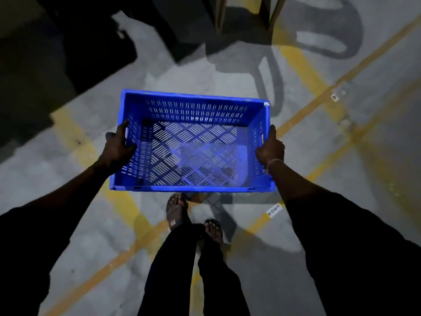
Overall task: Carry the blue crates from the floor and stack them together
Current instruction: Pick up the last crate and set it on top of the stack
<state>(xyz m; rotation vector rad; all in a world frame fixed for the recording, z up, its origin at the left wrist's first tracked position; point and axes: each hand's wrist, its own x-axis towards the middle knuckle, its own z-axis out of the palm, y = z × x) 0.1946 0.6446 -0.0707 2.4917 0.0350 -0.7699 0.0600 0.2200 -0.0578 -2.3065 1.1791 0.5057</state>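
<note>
An empty blue slotted crate (196,110) hangs level in front of me, above the grey floor, open side up. My left hand (117,147) grips its left short wall, thumb over the rim and fingers outside. My right hand (271,148) grips the right short wall the same way, with a thin band at the wrist. The floor shows through the slotted bottom. No other crate is in sight.
Yellow painted lines (303,69) cross the concrete floor (262,270). My feet in sandals (176,212) stand just behind the crate. Dark bulky shapes (75,42) fill the upper left, and legs of a stand (219,14) rise at the top. A white label (274,209) lies on the floor.
</note>
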